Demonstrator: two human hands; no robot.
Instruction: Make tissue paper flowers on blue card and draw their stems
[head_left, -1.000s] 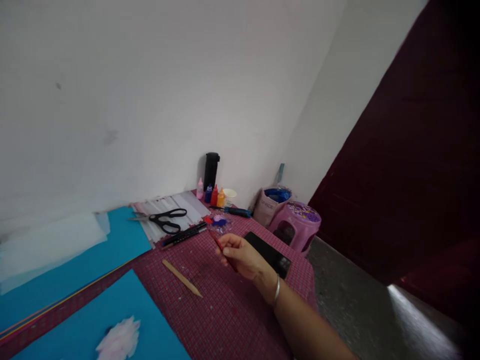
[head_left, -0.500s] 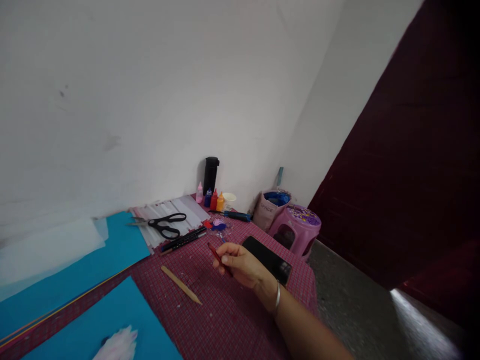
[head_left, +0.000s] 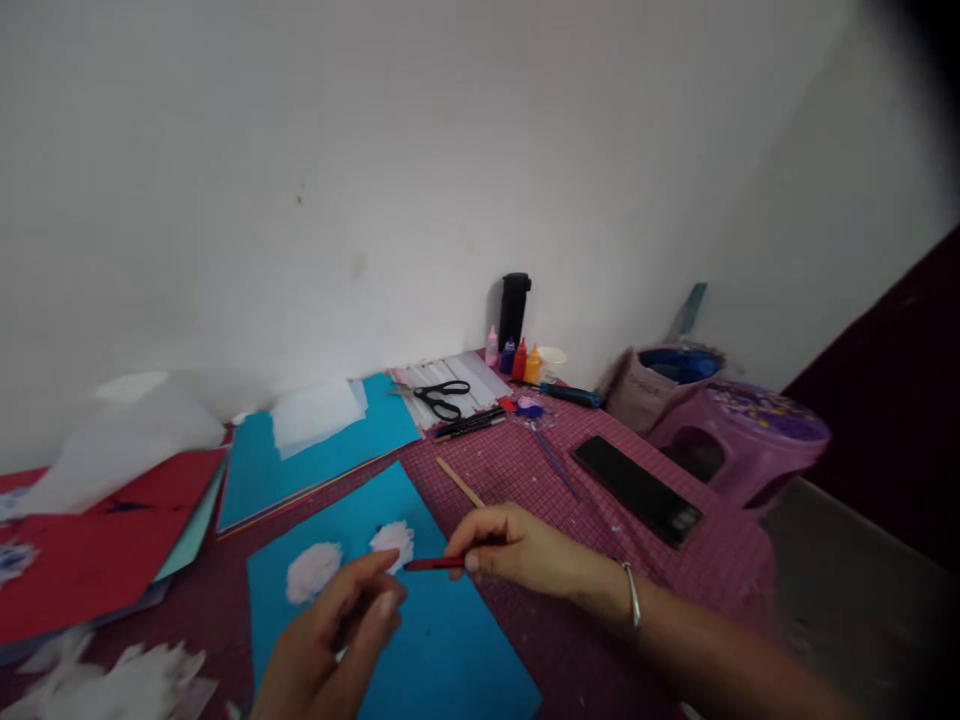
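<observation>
My right hand (head_left: 517,550) pinches a thin red stick (head_left: 433,564), which points left over a blue paper sheet (head_left: 442,650). My left hand (head_left: 330,640) is raised low in front, fingers curled loosely together just under the stick's tip; what it holds, if anything, is blurred. Two white fluffy paper tufts (head_left: 313,572) lie on the blue sheet just beyond my hands. A silver bangle (head_left: 634,594) is on my right wrist.
On the red checked cloth (head_left: 600,530) lie a wooden stick (head_left: 461,482), a black phone (head_left: 637,490), black scissors (head_left: 442,396), pens, small colour bottles (head_left: 517,360) and a black flask (head_left: 514,310). Red and blue sheets lie left. A purple stool (head_left: 739,440) stands right.
The view swung left and down. My right hand carried the red stick left over the blue sheet, and my left hand came into view below it.
</observation>
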